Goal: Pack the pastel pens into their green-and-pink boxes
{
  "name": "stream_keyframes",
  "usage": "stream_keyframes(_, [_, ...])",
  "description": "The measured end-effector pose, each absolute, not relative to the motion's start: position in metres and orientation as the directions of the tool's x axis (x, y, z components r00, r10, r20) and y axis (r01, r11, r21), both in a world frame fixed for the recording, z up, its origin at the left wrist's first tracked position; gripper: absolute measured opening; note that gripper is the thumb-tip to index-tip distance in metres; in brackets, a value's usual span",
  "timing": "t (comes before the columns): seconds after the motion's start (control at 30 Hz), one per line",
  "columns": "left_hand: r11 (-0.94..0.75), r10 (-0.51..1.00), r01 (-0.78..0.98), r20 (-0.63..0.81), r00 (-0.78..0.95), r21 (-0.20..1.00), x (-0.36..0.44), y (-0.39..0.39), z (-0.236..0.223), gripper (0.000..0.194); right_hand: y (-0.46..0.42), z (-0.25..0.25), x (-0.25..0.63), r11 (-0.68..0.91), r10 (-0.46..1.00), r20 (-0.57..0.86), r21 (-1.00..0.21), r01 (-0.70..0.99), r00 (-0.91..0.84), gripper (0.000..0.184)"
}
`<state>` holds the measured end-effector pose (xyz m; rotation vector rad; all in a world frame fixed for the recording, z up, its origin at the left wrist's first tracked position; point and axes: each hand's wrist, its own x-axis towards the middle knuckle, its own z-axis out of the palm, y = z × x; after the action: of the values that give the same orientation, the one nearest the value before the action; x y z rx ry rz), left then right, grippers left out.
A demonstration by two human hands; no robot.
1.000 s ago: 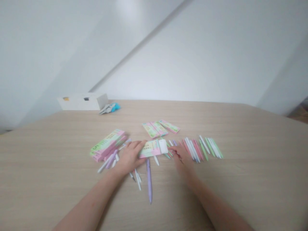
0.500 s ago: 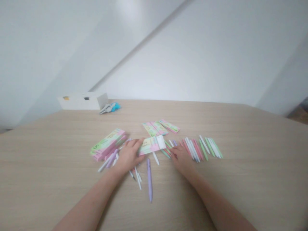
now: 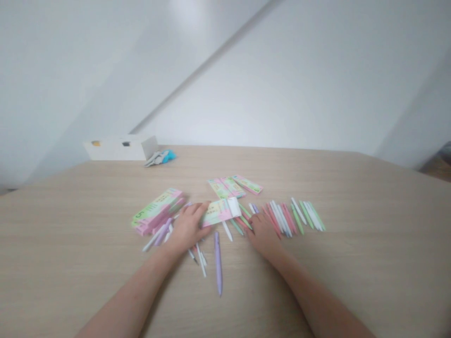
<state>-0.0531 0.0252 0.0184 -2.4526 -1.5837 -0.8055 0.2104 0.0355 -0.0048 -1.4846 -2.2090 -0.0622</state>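
Note:
My left hand (image 3: 186, 229) grips a pastel pink-and-green pen box (image 3: 220, 211) by its near end; the box's white flap end points right. My right hand (image 3: 262, 233) rests on the table among the loose pens (image 3: 243, 219) just right of the box, its fingers curled down onto them; what it pinches is hidden. A lilac pen (image 3: 218, 263) lies alone between my forearms. More pens in pink, white and green lie in a row (image 3: 296, 215) to the right.
A stack of the same boxes (image 3: 157, 215) lies left of my left hand, with pens beside it. Three more boxes (image 3: 235, 186) lie farther back. A white case (image 3: 121, 147) and a blue-grey object (image 3: 162, 157) sit at the far left of the wooden table (image 3: 369, 244).
My left hand has lifted the box slightly and tilted it back. My right hand has slid a little left, toward the pens by the box's flap.

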Motion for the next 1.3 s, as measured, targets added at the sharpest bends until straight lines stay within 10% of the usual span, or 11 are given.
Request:
stream_keyframes(0.43, [-0.441,0.816,0.88,0.488,0.31,0.178,-0.053,0.025,0.018,0.062,0.013,0.004,0.204,0.321,0.907,0.335,-0.156,0.934,-0.256,0.011])
stream_keyframes(1.3, [-0.452,0.813,0.87,0.491,0.312,0.196,-0.054,0.024,0.02,0.061,0.023,0.0,0.21,0.24,0.951,0.279,-0.403,0.883,-0.131,0.009])
